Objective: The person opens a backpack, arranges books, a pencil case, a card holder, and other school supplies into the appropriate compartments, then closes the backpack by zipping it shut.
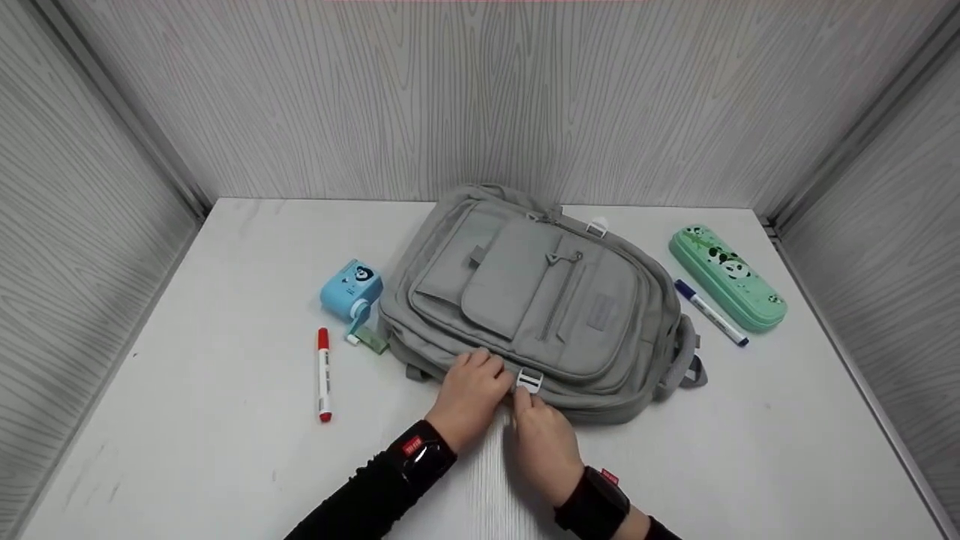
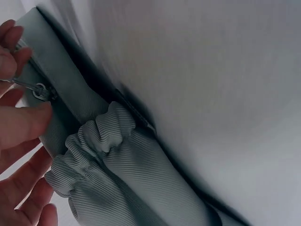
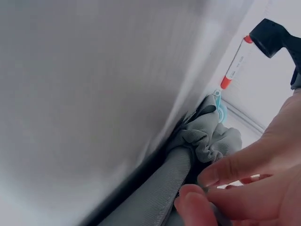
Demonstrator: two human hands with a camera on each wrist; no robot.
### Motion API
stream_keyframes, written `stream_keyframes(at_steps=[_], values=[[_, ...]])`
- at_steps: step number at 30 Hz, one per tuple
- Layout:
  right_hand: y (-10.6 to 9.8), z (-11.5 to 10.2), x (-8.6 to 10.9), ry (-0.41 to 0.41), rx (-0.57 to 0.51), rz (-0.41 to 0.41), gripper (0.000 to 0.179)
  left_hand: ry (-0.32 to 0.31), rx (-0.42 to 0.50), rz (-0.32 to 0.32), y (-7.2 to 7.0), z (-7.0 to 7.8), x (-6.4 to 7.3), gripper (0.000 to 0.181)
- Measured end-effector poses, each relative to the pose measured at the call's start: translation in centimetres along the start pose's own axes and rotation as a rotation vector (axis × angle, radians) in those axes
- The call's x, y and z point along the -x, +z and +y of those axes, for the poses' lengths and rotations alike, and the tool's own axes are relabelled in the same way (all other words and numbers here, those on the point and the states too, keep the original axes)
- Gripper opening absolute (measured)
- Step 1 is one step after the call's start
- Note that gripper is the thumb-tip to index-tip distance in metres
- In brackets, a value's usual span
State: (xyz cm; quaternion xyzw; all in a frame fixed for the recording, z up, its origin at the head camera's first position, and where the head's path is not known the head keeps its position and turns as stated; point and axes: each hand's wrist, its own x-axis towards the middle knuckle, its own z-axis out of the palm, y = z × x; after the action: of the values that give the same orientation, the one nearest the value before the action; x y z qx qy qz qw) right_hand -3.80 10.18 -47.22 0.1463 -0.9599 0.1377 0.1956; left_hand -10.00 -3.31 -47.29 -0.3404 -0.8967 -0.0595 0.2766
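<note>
A grey backpack (image 1: pixel 540 300) lies flat on the white table, front pockets up. At its near side my left hand (image 1: pixel 470 394) grips the edge, fingers over the top; in the left wrist view its thumb (image 2: pixel 33 123) is beside the zip and the lower fingers sit by the gathered elastic side pocket (image 2: pixel 101 136). My right hand (image 1: pixel 546 450) is just right of it, below a white buckle (image 1: pixel 529 381). It pinches a metal zipper pull (image 2: pixel 29 85), which the left wrist view shows. In the right wrist view the curled right fingers (image 3: pixel 195 207) nearly meet the left thumb.
Left of the backpack are a blue crank pencil sharpener (image 1: pixel 349 289), a small green piece (image 1: pixel 372 340) and a red marker (image 1: pixel 324 375). To the right lie a blue marker (image 1: pixel 711 313) and a green panda pencil case (image 1: pixel 727 277). Grey wood-grain panels (image 1: pixel 480 105) enclose the table.
</note>
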Motion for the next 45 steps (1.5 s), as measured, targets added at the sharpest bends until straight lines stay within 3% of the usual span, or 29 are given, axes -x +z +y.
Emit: stream_keyframes(at_steps=[4, 8, 15, 22, 29, 35, 40, 45], values=[[-0.2, 0.4, 0.1, 0.01, -0.048, 0.054, 0.021, 0.013, -0.046, -0.043, 0.0, 0.0, -0.6, 0.004], [-0.9, 1.5, 0.3, 0.015, -0.107, 0.065, 0.021, 0.026, -0.042, -0.046, 0.0, -0.2, -0.9, 0.007], [-2.0, 3.6, 1.1, 0.039, -0.181, 0.066, 0.025, 0.057, -0.036, 0.033, -0.1, -0.6, -0.8, 0.016], [-4.0, 4.9, 1.5, 0.115, -0.223, 0.013, 0.024, 0.084, -0.04, 0.096, 0.2, -0.7, -0.6, 0.015], [-6.9, 7.6, 2.3, 0.241, -0.189, -0.012, 0.021, 0.077, -0.029, 0.081, 0.7, -1.0, -0.2, 0.015], [-9.2, 11.4, 2.8, 0.372, -0.14, 0.02, 0.021, 0.03, -0.032, 0.09, 0.8, -2.6, 0.3, 0.015], [-9.6, 13.6, 2.7, 0.41, -0.149, -0.002, 0.018, 0.018, -0.037, 0.125, 0.9, -3.7, 0.4, 0.013], [-9.6, 13.7, 2.5, 0.41, -0.178, 0.008, 0.018, -0.027, -0.032, 0.079, 0.6, -3.6, 0.1, 0.014]])
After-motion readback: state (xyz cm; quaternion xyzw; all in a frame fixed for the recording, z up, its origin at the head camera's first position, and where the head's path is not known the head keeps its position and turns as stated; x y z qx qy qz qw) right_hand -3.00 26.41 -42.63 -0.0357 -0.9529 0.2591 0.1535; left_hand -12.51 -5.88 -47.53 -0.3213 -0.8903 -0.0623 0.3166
